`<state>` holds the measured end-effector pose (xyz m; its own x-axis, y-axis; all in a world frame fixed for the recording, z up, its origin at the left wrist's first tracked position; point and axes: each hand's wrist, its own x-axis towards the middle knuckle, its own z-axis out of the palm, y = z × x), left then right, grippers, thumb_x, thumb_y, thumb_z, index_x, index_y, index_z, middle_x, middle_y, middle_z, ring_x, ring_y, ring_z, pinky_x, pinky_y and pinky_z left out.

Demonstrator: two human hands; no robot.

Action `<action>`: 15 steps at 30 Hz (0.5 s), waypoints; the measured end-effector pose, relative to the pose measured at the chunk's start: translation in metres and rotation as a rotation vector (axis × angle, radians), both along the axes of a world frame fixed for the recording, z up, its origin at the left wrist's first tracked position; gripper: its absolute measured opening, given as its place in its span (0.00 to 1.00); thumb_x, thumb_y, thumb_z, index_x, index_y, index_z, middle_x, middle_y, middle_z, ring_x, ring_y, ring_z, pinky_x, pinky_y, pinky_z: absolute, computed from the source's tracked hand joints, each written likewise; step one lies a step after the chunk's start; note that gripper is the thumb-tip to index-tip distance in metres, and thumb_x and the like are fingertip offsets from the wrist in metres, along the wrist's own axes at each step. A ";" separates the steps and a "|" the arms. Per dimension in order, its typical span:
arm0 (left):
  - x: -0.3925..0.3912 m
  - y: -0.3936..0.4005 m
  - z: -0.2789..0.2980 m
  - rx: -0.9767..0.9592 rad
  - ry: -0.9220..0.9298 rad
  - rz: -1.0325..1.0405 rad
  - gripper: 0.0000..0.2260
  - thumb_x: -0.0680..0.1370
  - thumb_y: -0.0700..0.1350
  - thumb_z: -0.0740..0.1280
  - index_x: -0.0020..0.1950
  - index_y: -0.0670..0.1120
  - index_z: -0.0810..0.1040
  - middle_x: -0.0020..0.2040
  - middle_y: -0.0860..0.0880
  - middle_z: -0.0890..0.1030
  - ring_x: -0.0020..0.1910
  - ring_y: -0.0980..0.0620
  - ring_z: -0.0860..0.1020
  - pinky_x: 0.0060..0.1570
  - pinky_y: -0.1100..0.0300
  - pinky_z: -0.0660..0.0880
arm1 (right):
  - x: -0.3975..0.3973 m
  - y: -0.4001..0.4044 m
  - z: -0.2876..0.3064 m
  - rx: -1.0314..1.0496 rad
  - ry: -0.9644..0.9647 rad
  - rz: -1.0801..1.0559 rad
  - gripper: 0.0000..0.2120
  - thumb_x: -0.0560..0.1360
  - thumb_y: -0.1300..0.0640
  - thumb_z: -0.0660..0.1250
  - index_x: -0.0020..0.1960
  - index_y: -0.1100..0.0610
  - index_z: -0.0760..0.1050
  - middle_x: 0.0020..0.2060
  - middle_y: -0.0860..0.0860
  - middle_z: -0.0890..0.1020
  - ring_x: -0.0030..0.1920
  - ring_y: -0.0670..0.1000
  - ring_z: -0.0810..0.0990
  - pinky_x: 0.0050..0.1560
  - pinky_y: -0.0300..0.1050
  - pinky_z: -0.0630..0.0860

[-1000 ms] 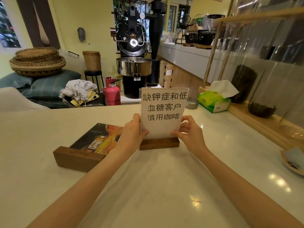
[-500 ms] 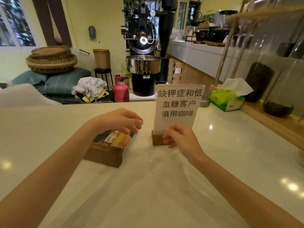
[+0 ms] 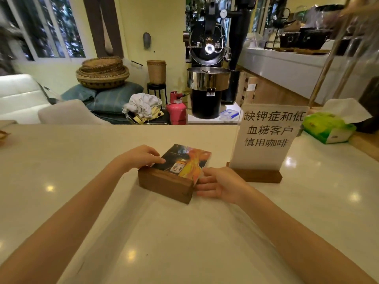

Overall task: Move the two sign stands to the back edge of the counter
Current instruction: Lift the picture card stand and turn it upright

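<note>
Your two bare forearms reach in from the near edge of the pale counter. Your right hand lies low beside the right end of the picture sign stand, fingers loosely spread and only lightly curled, their tips touching or almost touching the corner of the card and the wooden base; it grips nothing that you can see. Your left hand rests on the stand's far left corner, fingers curled over the dark card's edge, resting there rather than clamped. That stand's card leans far back, nearly flat, above its dark wood block. Just to the right and a little farther off, the text sign stand stands upright on its wood base, free of both hands. Beyond it, near the counter's right side, sits a green tissue box
</note>
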<state>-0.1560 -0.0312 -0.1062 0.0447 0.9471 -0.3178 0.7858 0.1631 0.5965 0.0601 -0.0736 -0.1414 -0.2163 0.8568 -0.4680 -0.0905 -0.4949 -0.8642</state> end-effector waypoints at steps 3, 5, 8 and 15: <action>-0.003 0.001 -0.007 0.007 -0.008 0.012 0.18 0.73 0.48 0.67 0.60 0.41 0.76 0.59 0.42 0.79 0.54 0.46 0.75 0.58 0.53 0.71 | -0.009 0.008 -0.005 0.003 0.001 -0.008 0.12 0.76 0.61 0.61 0.55 0.67 0.75 0.42 0.61 0.82 0.40 0.56 0.82 0.35 0.47 0.82; -0.003 0.002 -0.009 0.014 -0.009 0.005 0.17 0.73 0.47 0.68 0.58 0.41 0.78 0.56 0.41 0.81 0.55 0.44 0.77 0.58 0.53 0.72 | -0.014 0.012 -0.009 0.011 -0.011 -0.023 0.12 0.75 0.63 0.62 0.56 0.68 0.74 0.44 0.61 0.82 0.42 0.56 0.83 0.39 0.48 0.82; -0.004 0.004 -0.011 0.027 -0.028 0.012 0.16 0.72 0.46 0.69 0.58 0.41 0.79 0.55 0.41 0.82 0.55 0.44 0.78 0.57 0.53 0.73 | -0.021 0.016 -0.013 0.014 -0.037 -0.064 0.14 0.73 0.65 0.66 0.57 0.68 0.73 0.51 0.62 0.82 0.48 0.58 0.83 0.48 0.53 0.81; -0.004 0.006 -0.013 0.033 -0.059 0.014 0.17 0.72 0.45 0.69 0.58 0.41 0.78 0.56 0.42 0.81 0.52 0.46 0.77 0.55 0.55 0.73 | -0.022 0.018 -0.013 0.024 -0.073 -0.078 0.13 0.72 0.67 0.66 0.57 0.69 0.73 0.53 0.63 0.82 0.48 0.58 0.82 0.51 0.54 0.79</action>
<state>-0.1601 -0.0253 -0.1195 0.0488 0.9578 -0.2833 0.7471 0.1532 0.6468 0.0382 -0.0559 -0.1542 -0.1150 0.8809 -0.4591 -0.0646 -0.4678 -0.8815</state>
